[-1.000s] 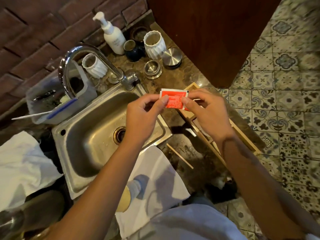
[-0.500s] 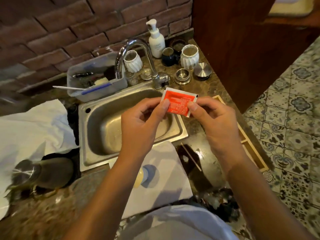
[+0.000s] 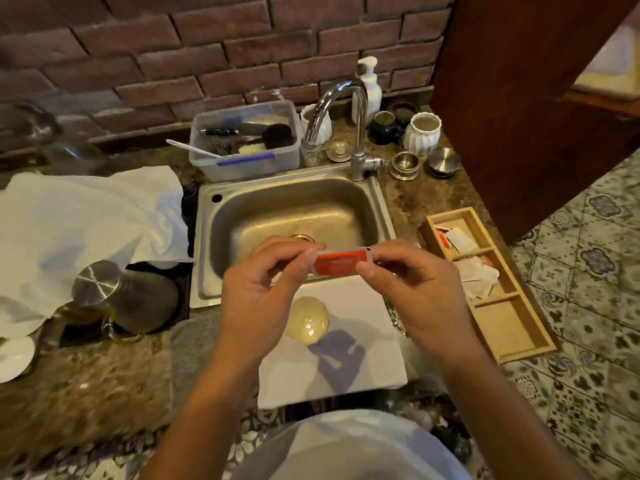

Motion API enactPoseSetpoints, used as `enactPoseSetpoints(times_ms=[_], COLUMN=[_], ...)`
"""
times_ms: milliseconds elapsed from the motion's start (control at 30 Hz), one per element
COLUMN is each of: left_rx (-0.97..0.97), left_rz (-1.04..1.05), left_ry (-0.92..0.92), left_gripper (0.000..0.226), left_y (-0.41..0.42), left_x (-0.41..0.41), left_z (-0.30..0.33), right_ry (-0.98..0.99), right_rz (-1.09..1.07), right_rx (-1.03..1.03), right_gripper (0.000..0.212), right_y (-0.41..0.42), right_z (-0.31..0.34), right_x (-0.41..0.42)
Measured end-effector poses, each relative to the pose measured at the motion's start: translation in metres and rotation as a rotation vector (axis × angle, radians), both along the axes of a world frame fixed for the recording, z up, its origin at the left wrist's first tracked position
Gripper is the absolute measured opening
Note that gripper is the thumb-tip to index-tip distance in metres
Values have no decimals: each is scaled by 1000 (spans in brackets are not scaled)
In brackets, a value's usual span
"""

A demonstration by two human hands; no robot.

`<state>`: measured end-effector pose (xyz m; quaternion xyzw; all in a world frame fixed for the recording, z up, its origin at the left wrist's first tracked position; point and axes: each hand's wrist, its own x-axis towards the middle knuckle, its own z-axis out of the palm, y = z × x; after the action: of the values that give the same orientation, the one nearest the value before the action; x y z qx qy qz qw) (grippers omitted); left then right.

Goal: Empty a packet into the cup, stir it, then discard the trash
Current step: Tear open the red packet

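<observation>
I hold a small red packet (image 3: pixel 341 262) with white edges between both hands, above the front rim of the sink. My left hand (image 3: pixel 263 292) pinches its left end, my right hand (image 3: pixel 415 289) pinches its right end. The packet lies nearly flat, tilted away from me. Below my hands a pale yellowish cup (image 3: pixel 309 323) stands on a white board (image 3: pixel 363 358); I look down into it. My left hand partly hides the cup's left side.
A steel sink (image 3: pixel 294 209) with a tap (image 3: pixel 356 126) lies ahead. A wooden tray (image 3: pixel 512 327) with packets sits at right. A plastic tub (image 3: pixel 242 161), cups, a soap bottle (image 3: pixel 370 83), white cloth (image 3: pixel 79 216) and a metal pot (image 3: pixel 131 296) surround it.
The camera has tilted down and swung left, bringing the cup and tray into view. Both hands have tipped the packet from facing me to nearly flat.
</observation>
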<state>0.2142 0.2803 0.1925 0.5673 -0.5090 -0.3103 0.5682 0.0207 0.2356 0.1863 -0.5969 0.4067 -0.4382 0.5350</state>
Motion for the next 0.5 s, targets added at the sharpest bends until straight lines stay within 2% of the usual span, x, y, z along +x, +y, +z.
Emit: enactPoseSetpoints(times_ms=[133,367,500], left_rx=[-30,-140,-114], left_rz=[-24,-149,-197], left_ry=[-84,-380,-249], left_gripper=[9,9,5], left_y=[24,53,67], left_x=[21,52,63], left_z=[-2,-3,-2], right_ry=[82,387,411], right_rz=[10,-33,-98], right_rx=[-21,-260,-243], right_gripper=[16,19,9], right_y=[25,62,88], right_z=[3,3,-2], right_x=[18,48,61])
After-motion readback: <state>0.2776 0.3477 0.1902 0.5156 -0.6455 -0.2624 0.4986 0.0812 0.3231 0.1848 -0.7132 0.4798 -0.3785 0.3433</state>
